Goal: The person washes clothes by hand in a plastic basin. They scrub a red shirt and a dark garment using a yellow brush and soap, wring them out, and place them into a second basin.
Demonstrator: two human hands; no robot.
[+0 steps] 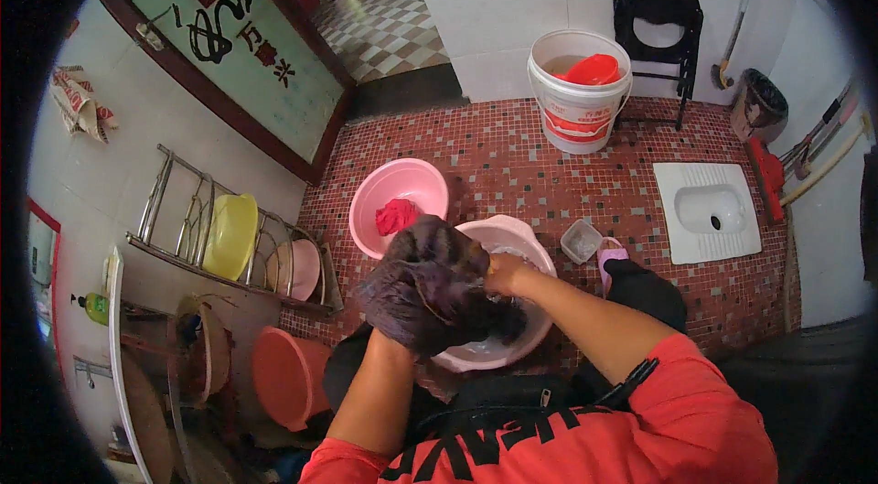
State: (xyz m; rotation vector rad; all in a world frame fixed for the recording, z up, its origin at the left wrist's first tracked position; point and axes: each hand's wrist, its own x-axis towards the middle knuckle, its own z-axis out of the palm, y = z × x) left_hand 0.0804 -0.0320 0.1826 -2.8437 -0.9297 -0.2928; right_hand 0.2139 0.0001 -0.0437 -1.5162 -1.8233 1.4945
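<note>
A wet, dark purplish-grey cloth garment (425,285) is bunched up over a pale pink plastic basin (542,340) that holds water. Its lower part hangs down into the basin. My right hand (506,273) grips the garment at its right side, above the basin. The cloth covers my left hand, and only the wrist and forearm come out below it, so the fingers are hidden. Just beyond, to the left, a second pink basin (411,178) stands on the tiled floor with a crumpled red cloth (396,216) inside.
A white bucket (579,100) with a red scoop (593,69) stands ahead near a folded black chair (658,4). A squat toilet (710,209) lies right, a small clear tub (580,241) nearer. On the left are a metal rack with a yellow basin (230,237) and a red bucket (285,374).
</note>
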